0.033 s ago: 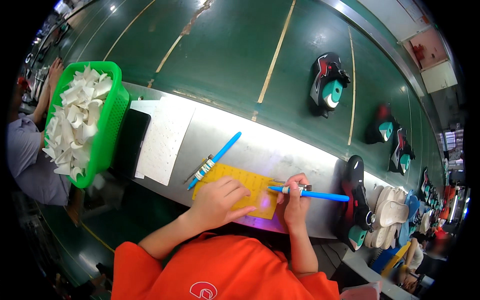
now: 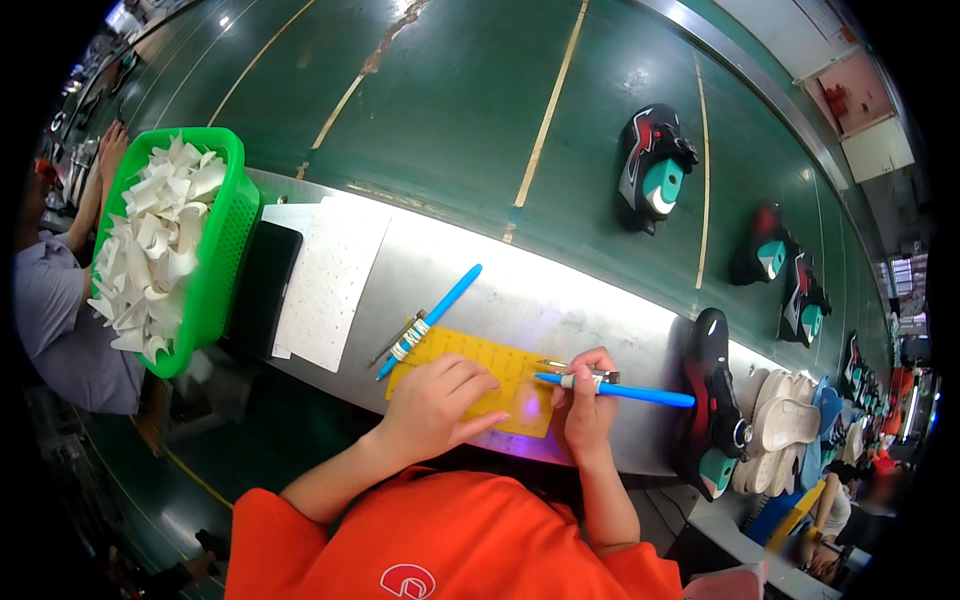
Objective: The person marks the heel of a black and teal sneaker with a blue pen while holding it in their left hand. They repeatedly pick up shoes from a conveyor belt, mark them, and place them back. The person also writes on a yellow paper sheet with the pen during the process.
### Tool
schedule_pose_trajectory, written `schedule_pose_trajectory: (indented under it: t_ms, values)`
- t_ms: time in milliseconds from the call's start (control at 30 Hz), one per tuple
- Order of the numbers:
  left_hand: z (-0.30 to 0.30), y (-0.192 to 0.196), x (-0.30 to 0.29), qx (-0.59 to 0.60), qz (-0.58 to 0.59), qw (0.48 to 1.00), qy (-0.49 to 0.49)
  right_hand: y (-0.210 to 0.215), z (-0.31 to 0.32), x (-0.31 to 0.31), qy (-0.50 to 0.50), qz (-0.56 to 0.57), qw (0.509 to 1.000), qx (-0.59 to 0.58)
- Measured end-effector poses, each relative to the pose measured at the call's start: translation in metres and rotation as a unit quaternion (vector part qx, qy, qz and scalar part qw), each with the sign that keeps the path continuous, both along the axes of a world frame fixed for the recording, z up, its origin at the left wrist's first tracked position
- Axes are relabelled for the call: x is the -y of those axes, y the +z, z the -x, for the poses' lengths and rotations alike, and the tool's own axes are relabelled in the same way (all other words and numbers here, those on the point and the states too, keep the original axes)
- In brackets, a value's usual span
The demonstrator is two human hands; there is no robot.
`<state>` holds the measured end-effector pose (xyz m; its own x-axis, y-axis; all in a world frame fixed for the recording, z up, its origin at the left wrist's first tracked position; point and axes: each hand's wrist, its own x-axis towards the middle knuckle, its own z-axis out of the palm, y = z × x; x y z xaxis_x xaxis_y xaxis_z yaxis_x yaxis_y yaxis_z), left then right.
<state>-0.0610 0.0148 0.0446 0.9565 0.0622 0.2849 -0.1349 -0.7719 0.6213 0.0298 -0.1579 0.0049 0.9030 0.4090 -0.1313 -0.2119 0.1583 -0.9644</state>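
We pin the yellow sheet (image 2: 478, 378) flat on the steel bench (image 2: 560, 300) with our left hand (image 2: 440, 400), fingers spread, so it cannot slide. Our right hand (image 2: 588, 400) pinches the blue pen (image 2: 620, 390) closed; its long axis runs left-right, tip pointing left onto the sheet.

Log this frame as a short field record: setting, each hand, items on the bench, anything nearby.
setting: metal bench beside a green conveyor
left hand: flat on a yellow sheet
right hand: grips a blue pen, tip over the sheet
bench items: second blue pen, white dotted sheet, dark slab, green basket of white pieces
conveyor: shoes, spaced apart
nearby: another person's arm at far left
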Motion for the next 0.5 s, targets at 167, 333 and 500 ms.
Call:
schedule_pose_trajectory:
  t_ms: [167,333,500]
  values:
    - [0.015,-0.020,0.019,-0.025,-0.020,0.999,0.040,-0.008,0.006,0.005,0.033,0.084,0.990,0.111]
    - [0.017,-0.026,0.018,-0.029,-0.010,0.999,0.042,-0.009,0.009,0.004,0.014,0.078,0.992,0.099]
    - [0.017,-0.033,0.018,-0.030,-0.011,0.998,0.046,-0.012,0.011,0.003,-0.001,0.070,0.993,0.090]
